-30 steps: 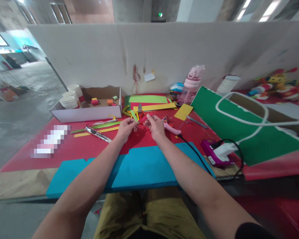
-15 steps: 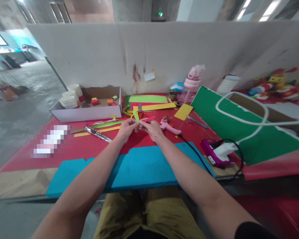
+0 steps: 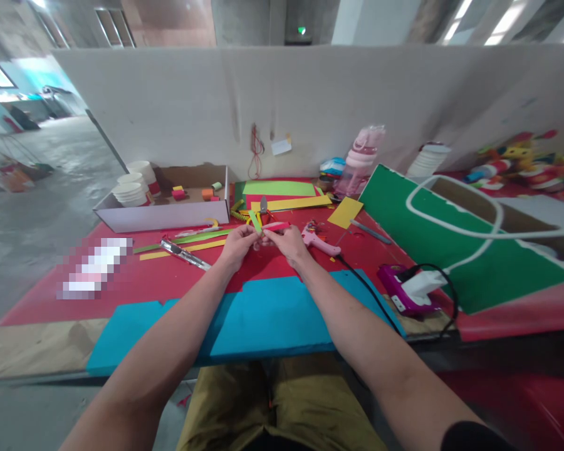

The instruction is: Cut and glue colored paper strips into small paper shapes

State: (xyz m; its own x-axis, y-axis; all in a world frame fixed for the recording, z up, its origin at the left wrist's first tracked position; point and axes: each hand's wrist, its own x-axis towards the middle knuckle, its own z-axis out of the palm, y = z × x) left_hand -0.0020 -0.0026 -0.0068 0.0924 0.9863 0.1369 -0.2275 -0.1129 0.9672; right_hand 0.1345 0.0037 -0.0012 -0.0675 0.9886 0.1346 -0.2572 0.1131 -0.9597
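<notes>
My left hand (image 3: 239, 244) and my right hand (image 3: 287, 244) meet fingertip to fingertip above the red tabletop, both pinched closed. A short light-green paper strip (image 3: 254, 219) sticks up from the left fingertips. From the right fingers a pinkish-red paper strip (image 3: 278, 226) points off to the right. The strips' near ends come together between the thumbs, where fingers partly hide them. Behind the hands lie pliers (image 3: 264, 205) with yellow and red handles. A pink glue gun (image 3: 320, 242) rests just right of my right hand, and a utility knife (image 3: 185, 254) lies left of my left hand.
Blue foam sheets (image 3: 277, 313) line the front edge. At back left stands a white box (image 3: 162, 216) with paper cups and small paper rolls. Yellow strips (image 3: 291, 203) and a pink bottle (image 3: 358, 163) are at the back. A purple power strip (image 3: 404, 294) and green board (image 3: 442, 244) occupy the right.
The green strip in my fingers tilts slightly differently, and the pinkish-red strip has shifted a little leftward. Both hands stay almost in place.
</notes>
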